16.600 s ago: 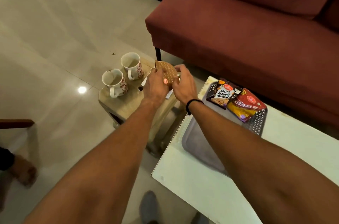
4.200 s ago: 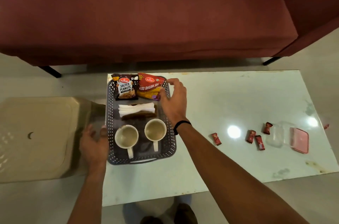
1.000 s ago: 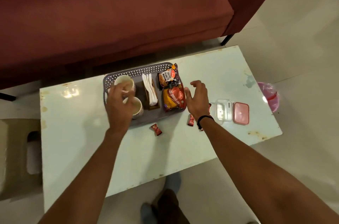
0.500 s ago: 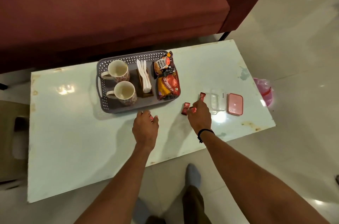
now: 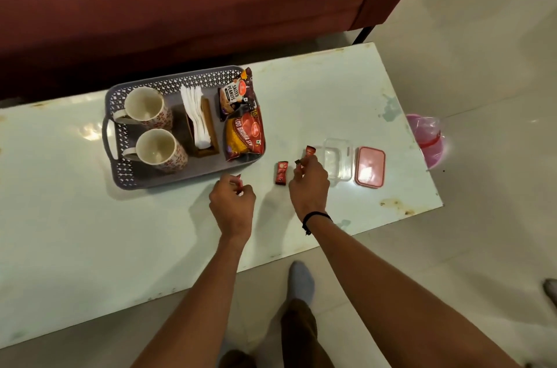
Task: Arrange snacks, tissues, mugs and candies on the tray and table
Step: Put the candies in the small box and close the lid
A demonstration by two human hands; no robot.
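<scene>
You are pinching one candy in each hand (image 5: 309, 183); the loose candy (image 5: 281, 173) is lying just left of your right grip, long axis pointing away, nearer that hand.

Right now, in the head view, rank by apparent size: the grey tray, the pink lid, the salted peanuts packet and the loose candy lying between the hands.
1. grey tray, by far the largest.
2. pink lid and salted peanuts packet: they look alike; I won't rank them.
3. loose candy, the smallest.
</scene>
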